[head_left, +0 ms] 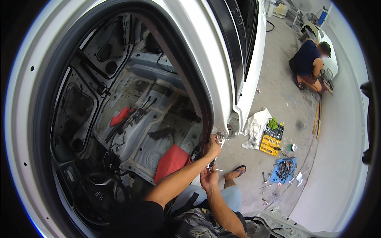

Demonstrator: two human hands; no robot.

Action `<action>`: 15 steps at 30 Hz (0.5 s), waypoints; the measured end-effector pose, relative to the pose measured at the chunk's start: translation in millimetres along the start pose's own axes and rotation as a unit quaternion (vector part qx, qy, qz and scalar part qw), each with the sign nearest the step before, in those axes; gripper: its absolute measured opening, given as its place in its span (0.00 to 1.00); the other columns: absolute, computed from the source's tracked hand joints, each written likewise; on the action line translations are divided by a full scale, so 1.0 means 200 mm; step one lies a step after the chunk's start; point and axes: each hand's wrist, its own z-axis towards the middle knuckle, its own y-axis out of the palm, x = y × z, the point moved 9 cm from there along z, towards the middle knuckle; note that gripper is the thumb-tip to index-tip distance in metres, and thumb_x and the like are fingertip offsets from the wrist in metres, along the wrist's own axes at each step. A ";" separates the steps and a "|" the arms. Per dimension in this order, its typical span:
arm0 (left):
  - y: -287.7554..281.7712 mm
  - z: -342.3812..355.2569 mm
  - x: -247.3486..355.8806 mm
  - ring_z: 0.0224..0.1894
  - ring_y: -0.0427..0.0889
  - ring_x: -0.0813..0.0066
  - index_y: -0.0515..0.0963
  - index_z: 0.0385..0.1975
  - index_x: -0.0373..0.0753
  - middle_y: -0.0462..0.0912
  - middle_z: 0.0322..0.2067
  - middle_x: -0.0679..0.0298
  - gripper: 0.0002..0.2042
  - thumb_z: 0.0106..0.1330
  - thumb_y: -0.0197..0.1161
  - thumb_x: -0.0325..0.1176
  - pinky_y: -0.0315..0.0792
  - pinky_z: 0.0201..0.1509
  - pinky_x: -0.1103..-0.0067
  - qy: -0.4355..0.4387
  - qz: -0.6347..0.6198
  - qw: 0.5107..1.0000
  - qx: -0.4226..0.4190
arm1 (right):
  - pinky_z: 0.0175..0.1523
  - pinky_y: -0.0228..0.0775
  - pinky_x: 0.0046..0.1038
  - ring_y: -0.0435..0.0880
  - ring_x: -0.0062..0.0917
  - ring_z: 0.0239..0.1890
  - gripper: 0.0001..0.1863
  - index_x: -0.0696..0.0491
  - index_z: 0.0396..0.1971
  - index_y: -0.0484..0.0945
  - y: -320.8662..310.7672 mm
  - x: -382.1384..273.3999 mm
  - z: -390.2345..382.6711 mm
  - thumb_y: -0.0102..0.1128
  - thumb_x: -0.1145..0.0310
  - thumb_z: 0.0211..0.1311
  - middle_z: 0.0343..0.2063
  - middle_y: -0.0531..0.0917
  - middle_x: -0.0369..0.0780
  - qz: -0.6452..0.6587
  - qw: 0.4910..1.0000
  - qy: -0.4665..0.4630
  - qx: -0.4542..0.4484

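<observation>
My left hand (212,146) is closed at a metal fitting (220,137) low on the white car body's pillar (228,91), beside the dark door seal; what its fingers grip is partly hidden. Just below it, my right hand (209,178) has its fingers closed round a thin, pale metal tool (217,170). The stripped interior (154,119) lies to the left, with a red cloth (170,162) near my forearm and another red piece (119,117) on the bare floor pan. A steering wheel (103,202) is at lower left.
On the concrete floor at right are a white cloth (254,131), a yellow socket case (270,146), a small tub (293,147), a blue tray of small parts (283,170) and scattered tools. Another person (307,63) crouches by a white panel against the wall (337,150).
</observation>
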 end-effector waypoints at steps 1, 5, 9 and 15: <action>0.01 0.00 -0.01 0.22 0.83 0.72 0.67 0.56 0.43 0.86 0.32 0.61 0.15 0.78 0.46 0.43 0.75 0.27 0.75 -0.004 -0.008 1.000 0.004 | 0.54 0.77 0.31 0.83 0.33 0.46 0.17 0.53 0.43 0.71 -0.03 -0.02 -0.01 0.44 0.53 0.76 0.44 0.81 0.45 -0.014 0.999 -0.022 0.020; 0.02 0.01 0.00 0.24 0.84 0.71 0.66 0.56 0.42 0.86 0.31 0.62 0.15 0.78 0.45 0.43 0.76 0.29 0.75 -0.009 -0.034 0.999 0.012 | 0.52 0.77 0.31 0.83 0.28 0.39 0.11 0.53 0.41 0.71 -0.12 -0.10 -0.01 0.47 0.60 0.76 0.37 0.81 0.41 -0.127 0.985 -0.079 0.079; -0.01 0.00 0.01 0.28 0.85 0.69 0.65 0.57 0.42 0.86 0.34 0.62 0.15 0.75 0.50 0.39 0.78 0.38 0.73 -0.015 0.007 1.000 -0.017 | 0.37 0.81 0.24 0.82 0.24 0.29 0.08 0.55 0.38 0.72 -0.16 0.01 0.05 0.52 0.65 0.74 0.31 0.80 0.39 0.056 0.991 0.019 0.122; -0.07 -0.09 0.10 0.43 0.83 0.67 0.63 0.60 0.44 0.84 0.40 0.65 0.32 0.53 0.62 0.17 0.76 0.44 0.74 0.027 0.007 0.998 -0.050 | 0.40 0.80 0.28 0.85 0.32 0.37 0.19 0.58 0.53 0.69 -0.09 -0.12 -0.07 0.61 0.68 0.67 0.41 0.81 0.46 -0.260 0.929 -0.209 0.158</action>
